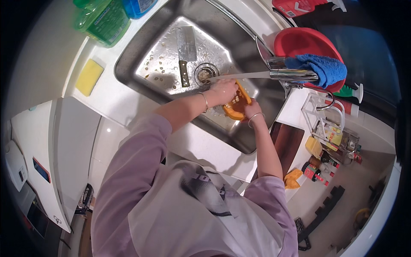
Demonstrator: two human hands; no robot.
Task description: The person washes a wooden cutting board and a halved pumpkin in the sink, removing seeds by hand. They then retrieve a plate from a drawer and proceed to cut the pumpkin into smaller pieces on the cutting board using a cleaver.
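Observation:
A hollowed orange pumpkin piece [244,93], with pale seeds and pulp inside, is held tilted over the stainless steel sink [135,59]. My right hand [253,110] grips its lower right side. At its upper end is my left hand [224,91], closed against the rim, its fingertips partly hidden. Water runs from the chrome faucet [289,75] towards the drain [205,74], just past my left hand. A cleaver [186,45] with a dark riveted handle lies flat on the sink floor beside the drain. Loose seeds [156,78] are scattered to its left.
A yellow sponge [89,77] and a green detergent bottle [106,24] stand left of the sink. Behind the faucet, draped with a blue cloth [318,69], sits a red basin [305,40]. On the right counter are a dark board [286,138], pumpkin chunks [292,178] and several bottles [316,168].

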